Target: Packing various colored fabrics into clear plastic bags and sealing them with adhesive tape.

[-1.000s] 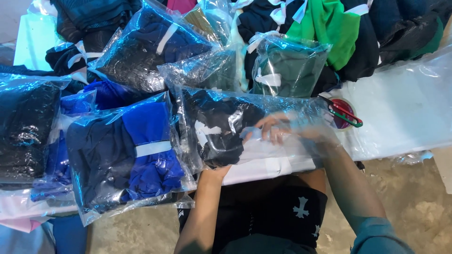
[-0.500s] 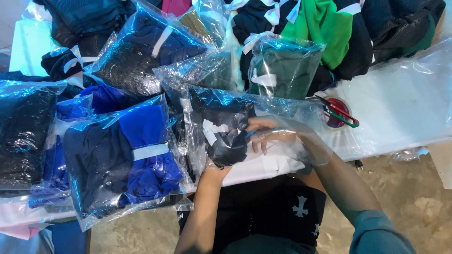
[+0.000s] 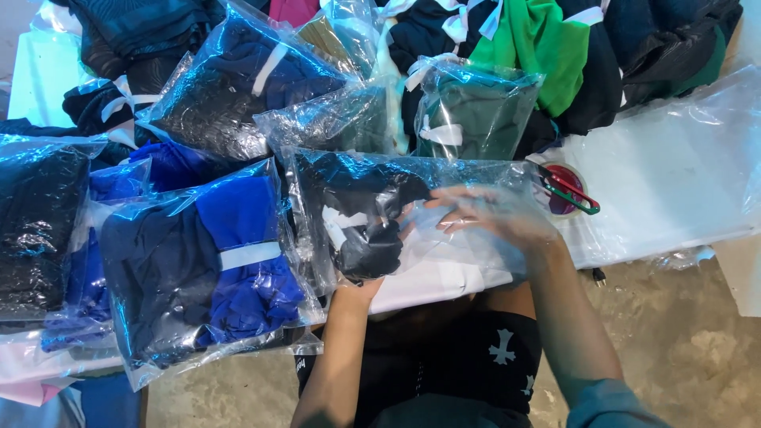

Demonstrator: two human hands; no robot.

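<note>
Hands [image 3: 444,226] inside clear plastic bag [image 3: 491,170], with black garment [image 3: 369,230].

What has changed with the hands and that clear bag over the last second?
The black garment has gone deeper into the clear plastic bag, toward its left end. The right hand has slid further inside the bag. The left hand still grips the garment from below. The blue packed bundle, green bundle and red tape roll stayed put.
</note>
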